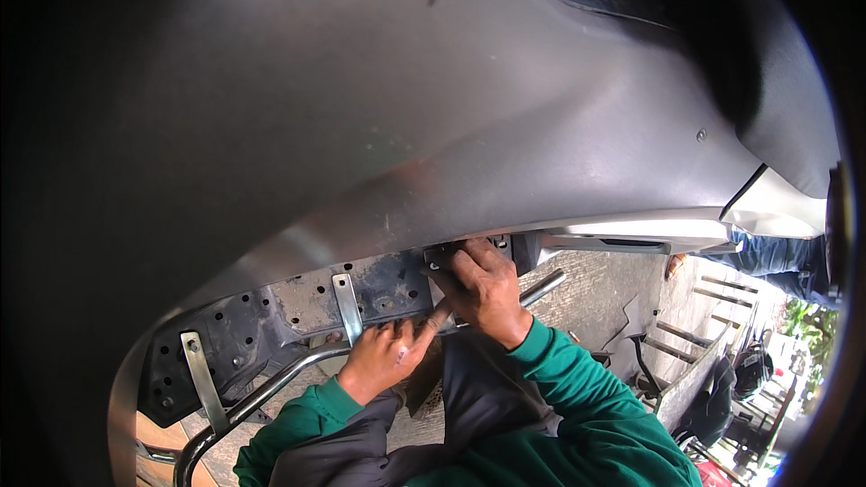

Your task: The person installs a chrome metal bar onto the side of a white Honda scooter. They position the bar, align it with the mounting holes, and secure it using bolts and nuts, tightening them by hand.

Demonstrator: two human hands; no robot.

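Note:
My left hand (386, 359) is closed over a bent chrome tube (293, 370), its index finger or thumb stretched toward the other hand. My right hand (487, 293) has its fingers bent against the dirty black perforated plate (307, 298) under the grey body panel (505, 153). Its fingertips are pressed together near a bolt hole; what they pinch, if anything, is hidden. Flat metal brackets join tube and plate: one bracket (346, 307) rises beside my left hand, another bracket (204, 379) stands farther left.
The grey panel overhangs the plate and both hands closely. A dark seat (794, 99) is at upper right. On the right, slatted metal racks (695, 334) stand on the concrete floor (586, 307), with a person's jeans-clad leg (776, 261) beyond them.

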